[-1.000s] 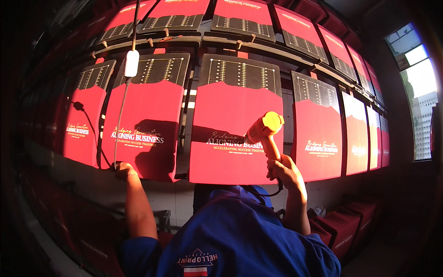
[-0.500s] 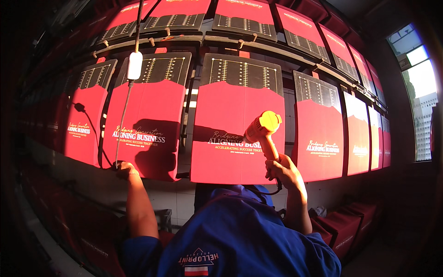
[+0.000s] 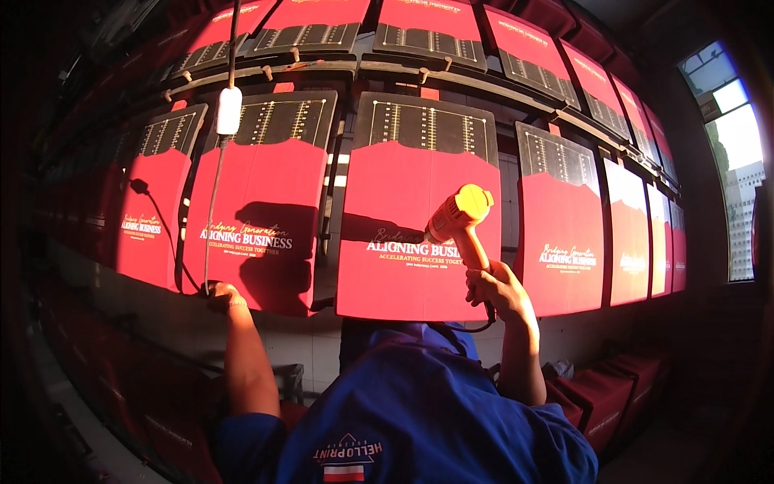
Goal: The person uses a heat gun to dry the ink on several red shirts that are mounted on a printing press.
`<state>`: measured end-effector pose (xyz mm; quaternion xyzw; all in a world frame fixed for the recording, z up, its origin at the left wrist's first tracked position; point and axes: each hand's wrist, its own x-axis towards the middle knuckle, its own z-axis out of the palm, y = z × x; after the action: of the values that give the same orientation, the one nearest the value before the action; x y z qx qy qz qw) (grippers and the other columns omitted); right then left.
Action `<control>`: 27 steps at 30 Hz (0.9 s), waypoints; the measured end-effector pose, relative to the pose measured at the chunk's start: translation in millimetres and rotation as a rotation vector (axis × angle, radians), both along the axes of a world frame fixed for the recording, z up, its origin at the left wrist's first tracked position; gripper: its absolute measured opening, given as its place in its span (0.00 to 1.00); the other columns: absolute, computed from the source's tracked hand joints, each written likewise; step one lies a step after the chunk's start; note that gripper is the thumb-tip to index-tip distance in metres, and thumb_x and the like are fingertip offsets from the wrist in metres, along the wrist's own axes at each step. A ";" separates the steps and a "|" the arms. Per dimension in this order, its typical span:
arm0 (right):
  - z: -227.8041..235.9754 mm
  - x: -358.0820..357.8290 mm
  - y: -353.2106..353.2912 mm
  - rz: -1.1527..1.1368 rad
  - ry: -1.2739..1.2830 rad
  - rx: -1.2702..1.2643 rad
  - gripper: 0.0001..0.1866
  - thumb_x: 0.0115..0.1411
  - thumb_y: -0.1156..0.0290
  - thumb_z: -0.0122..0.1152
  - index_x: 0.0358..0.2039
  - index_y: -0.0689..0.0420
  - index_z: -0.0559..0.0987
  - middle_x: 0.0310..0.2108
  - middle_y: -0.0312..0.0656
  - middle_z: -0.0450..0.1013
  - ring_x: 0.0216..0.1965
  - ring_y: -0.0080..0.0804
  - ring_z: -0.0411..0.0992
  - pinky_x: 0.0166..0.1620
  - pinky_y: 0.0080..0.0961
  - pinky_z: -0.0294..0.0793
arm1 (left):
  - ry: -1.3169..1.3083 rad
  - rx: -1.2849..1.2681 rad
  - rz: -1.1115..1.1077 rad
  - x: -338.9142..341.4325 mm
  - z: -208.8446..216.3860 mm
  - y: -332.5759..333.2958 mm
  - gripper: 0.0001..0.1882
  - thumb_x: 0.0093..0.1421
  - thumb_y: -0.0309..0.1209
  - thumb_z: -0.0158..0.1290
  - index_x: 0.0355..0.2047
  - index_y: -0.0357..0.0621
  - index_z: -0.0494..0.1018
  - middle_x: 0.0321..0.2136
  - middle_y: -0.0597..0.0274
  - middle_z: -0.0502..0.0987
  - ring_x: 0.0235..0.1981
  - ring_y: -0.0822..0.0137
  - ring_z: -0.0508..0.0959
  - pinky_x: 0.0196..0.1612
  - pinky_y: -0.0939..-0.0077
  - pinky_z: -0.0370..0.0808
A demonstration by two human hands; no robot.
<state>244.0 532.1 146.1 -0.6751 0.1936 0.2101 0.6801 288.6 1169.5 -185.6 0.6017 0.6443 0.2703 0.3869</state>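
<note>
My right hand [image 3: 498, 292] is wrapped round the handle of a yellow-orange heat gun [image 3: 466, 208]. Its nozzle points left and down over the white and gold print on a red fabric panel [image 3: 411, 298], which lies on a black board [image 3: 415, 125] with ruler marks. At the lower edge of the panel to the left [image 3: 250, 181], my left hand [image 3: 223, 296] is closed on a dark cable [image 3: 211, 202]. That cable runs up to a white connector block [image 3: 229, 111] hanging from above. My arm's shadow falls across both panels.
More boards with red printed panels [image 3: 560, 242] line this row on both sides. A second row [image 3: 427, 20] stands behind a dark rail [image 3: 387, 64] with pegs. Dark red panels [image 3: 621, 387] lie low behind me at right. A bright window [image 3: 734, 137] is at far right.
The heat gun has risen slightly, its nozzle still over the print. The hanging connector and cable have swung a little left. Both hands keep their hold.
</note>
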 end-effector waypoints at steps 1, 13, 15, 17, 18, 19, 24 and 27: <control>-1.6 0.8 -2.4 0.001 0.005 0.013 0.10 0.61 0.68 0.57 0.36 0.63 0.73 0.24 0.36 0.69 0.22 0.23 0.72 0.27 0.21 0.74 | -0.001 0.000 -0.009 1.3 1.0 -1.4 0.15 0.65 0.37 0.43 0.35 0.41 0.77 0.29 0.62 0.79 0.30 0.67 0.78 0.35 0.71 0.74; 5.7 -14.4 34.7 -0.026 0.062 0.001 0.13 0.60 0.65 0.59 0.37 0.64 0.73 0.24 0.36 0.70 0.22 0.24 0.72 0.27 0.22 0.73 | -0.242 -0.034 -0.110 -9.2 4.1 -19.9 0.17 0.69 0.38 0.39 0.39 0.39 0.75 0.31 0.64 0.79 0.33 0.69 0.77 0.40 0.74 0.72; 5.4 -16.5 47.1 -0.051 0.006 -0.010 0.13 0.60 0.66 0.59 0.37 0.64 0.73 0.24 0.36 0.70 0.22 0.25 0.72 0.27 0.22 0.73 | -0.255 -0.033 -0.118 -14.5 3.9 -19.5 0.17 0.69 0.37 0.40 0.40 0.39 0.74 0.32 0.64 0.79 0.34 0.70 0.76 0.41 0.73 0.72; 8.6 -16.6 47.7 -0.064 0.046 0.035 0.12 0.60 0.66 0.58 0.37 0.64 0.73 0.24 0.35 0.70 0.22 0.24 0.72 0.27 0.22 0.73 | -0.277 -0.036 -0.128 -20.0 2.5 -15.0 0.16 0.69 0.37 0.40 0.40 0.39 0.74 0.33 0.64 0.78 0.35 0.70 0.76 0.42 0.73 0.71; 10.1 -15.4 46.8 -0.068 0.066 0.056 0.12 0.61 0.67 0.58 0.37 0.63 0.73 0.24 0.35 0.69 0.23 0.24 0.72 0.27 0.22 0.73 | -0.294 -0.035 -0.130 -23.5 0.6 -13.4 0.16 0.69 0.37 0.40 0.41 0.39 0.74 0.33 0.64 0.78 0.35 0.70 0.76 0.43 0.73 0.71; 11.0 -14.1 48.0 -0.074 0.086 0.077 0.12 0.61 0.67 0.58 0.37 0.63 0.73 0.23 0.35 0.69 0.23 0.23 0.72 0.27 0.22 0.73 | -0.312 -0.035 -0.134 -25.7 -1.5 -11.3 0.16 0.69 0.37 0.40 0.41 0.39 0.73 0.33 0.64 0.78 0.36 0.70 0.76 0.44 0.73 0.71; 4.0 -17.0 63.4 -0.096 0.009 -0.032 0.11 0.61 0.67 0.58 0.35 0.63 0.74 0.23 0.37 0.71 0.23 0.24 0.73 0.27 0.20 0.74 | -0.596 -0.028 -0.184 -26.8 -25.7 6.3 0.16 0.69 0.36 0.41 0.44 0.38 0.72 0.35 0.63 0.78 0.38 0.71 0.75 0.46 0.73 0.70; 9.8 -8.2 73.7 -0.124 0.044 -0.021 0.10 0.61 0.67 0.58 0.33 0.62 0.74 0.22 0.35 0.69 0.23 0.23 0.72 0.26 0.20 0.73 | -1.081 -0.082 -0.262 -46.7 -47.8 64.8 0.16 0.68 0.36 0.41 0.45 0.38 0.72 0.36 0.63 0.78 0.40 0.72 0.75 0.48 0.73 0.69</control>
<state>235.8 605.8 155.9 -0.6641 0.2521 0.1802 0.6804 241.9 1234.2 -233.4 0.4368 0.2839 0.4651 0.7158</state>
